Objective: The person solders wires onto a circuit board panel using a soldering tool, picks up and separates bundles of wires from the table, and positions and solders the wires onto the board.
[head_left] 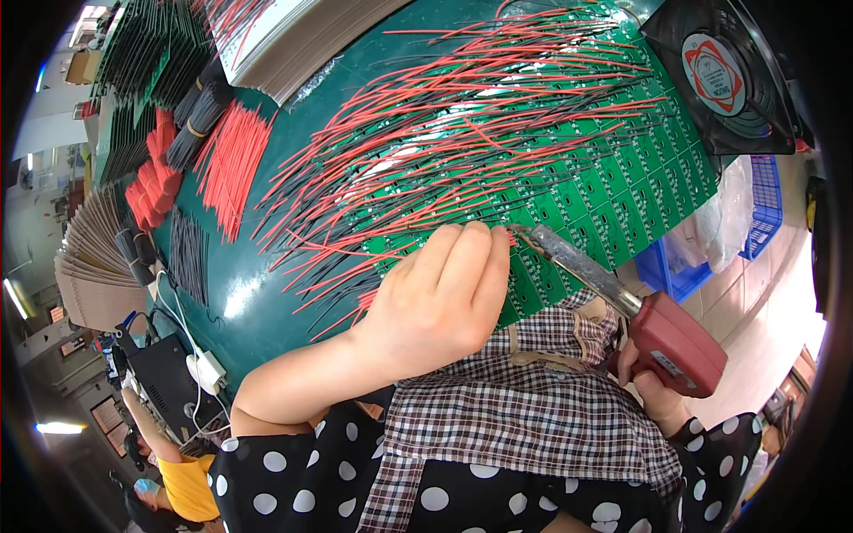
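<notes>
My left hand (pixel 442 289) reaches over the near edge of a green circuit board panel (pixel 662 209), its fingers closed in a pinch. A bit of red shows at the fingertips, seemingly a wire's end, mostly hidden by the fingers. My right hand (pixel 656 391) is wrapped round the dark red handle of a soldering gun (pixel 680 346). The gun's metal shaft points up and left, and its tip is close beside my left fingertips at the board. Many red and black wires (pixel 418 124) fan out from the panel toward the left.
A black fan (pixel 737 80) stands at the right. Bundled red wires (pixel 233 169) and black wires (pixel 188 253) lie left on the green table (pixel 258 324). Behind them are stacked boards (pixel 160 53). A black box (pixel 169 377) with cables sits lower left; another person (pixel 187 489) is beyond. Blue baskets (pixel 764 209) are at right.
</notes>
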Tool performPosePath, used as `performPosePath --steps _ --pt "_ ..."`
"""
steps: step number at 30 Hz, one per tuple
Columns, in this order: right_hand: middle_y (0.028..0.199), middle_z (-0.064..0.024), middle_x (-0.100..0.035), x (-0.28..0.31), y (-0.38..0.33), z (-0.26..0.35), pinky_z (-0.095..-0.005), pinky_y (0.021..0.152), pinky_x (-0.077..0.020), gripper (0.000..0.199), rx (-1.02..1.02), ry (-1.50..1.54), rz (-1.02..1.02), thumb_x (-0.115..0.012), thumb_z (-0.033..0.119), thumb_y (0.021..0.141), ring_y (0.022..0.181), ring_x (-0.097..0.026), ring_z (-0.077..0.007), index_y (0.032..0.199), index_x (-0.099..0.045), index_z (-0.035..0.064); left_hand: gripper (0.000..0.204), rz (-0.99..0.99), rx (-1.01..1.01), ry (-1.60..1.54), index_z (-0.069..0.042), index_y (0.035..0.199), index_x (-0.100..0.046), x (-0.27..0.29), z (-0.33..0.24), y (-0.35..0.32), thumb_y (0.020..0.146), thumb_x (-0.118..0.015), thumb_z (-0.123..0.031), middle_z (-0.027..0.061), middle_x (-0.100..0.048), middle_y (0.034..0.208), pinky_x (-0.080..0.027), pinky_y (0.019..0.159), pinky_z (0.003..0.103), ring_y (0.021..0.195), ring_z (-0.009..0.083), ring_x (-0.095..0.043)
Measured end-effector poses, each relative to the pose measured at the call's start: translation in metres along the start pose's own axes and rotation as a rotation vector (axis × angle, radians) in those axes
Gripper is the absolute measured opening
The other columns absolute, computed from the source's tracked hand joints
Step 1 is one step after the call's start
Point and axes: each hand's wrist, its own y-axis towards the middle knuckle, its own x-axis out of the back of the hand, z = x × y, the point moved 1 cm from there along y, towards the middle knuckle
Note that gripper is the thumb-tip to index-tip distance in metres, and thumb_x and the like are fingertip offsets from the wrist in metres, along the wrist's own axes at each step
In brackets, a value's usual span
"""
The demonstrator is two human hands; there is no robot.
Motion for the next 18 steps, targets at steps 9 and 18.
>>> performPosePath --steps 9,18 --pt "0.103 -0.0163 -0.061 0.004 0.001 -0.002 -0.0276 0.065 -0.0497 0.067 0.132 -0.363 0.127 -0.072 0.007 0.070 0.078 -0.062 -0.0202 0.128 -0.040 -0.0046 0.031 0.037 0.079 -0.001 0.007 0.094 -0.061 0.002 -0.007 0.002 0.065 -0.064 -0.001 0.0117 -0.053 0.085 -0.047 0.057 0.028 0.067 0.0210 -0.055" --pt "0.097 -0.0096 -0.056 -0.021 0.008 0.016 -0.0230 0.050 -0.0415 0.074 0.028 -0.153 -0.020 -0.069 0.051 0.076 0.058 -0.052 -0.0125 0.120 -0.042 -0.0018 0.029 0.040 0.101 -0.018 0.006 0.094 -0.062 0.004 -0.005 0.003 0.065 -0.064 0.000 0.0105 -0.054 0.084 -0.046 0.056 0.029 0.067 0.0207 -0.055"
